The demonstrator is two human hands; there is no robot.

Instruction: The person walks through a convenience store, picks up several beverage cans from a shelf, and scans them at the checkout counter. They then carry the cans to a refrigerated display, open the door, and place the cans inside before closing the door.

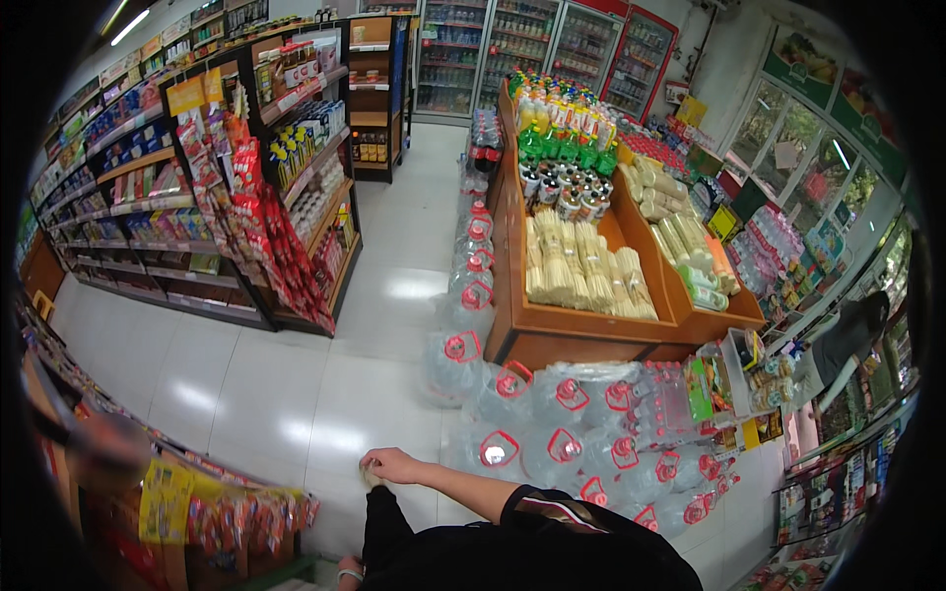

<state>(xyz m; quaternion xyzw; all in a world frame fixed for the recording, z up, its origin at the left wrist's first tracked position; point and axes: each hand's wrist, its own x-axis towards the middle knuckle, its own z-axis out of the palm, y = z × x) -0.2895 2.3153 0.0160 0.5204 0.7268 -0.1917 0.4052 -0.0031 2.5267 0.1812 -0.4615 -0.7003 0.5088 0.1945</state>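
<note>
My right hand hangs in front of my body, above the pale tiled floor, with its fingers curled. A light shoe shows just behind the fingertips, and whether anything small is in the hand I cannot tell. Part of my left hand shows at the bottom edge, with a light band at the wrist; its fingers are not clear. To the right of my right hand, large clear water bottles with red handles stand on the floor. Bagged snacks hang from a rack on the left, near my left hand.
A wooden display bin holds bundled noodles and drink bottles. Stocked shelves with red snack packets stand left, across a tiled aisle. Glass-door fridges line the back. Another person is at the right. A blurred round object is at left.
</note>
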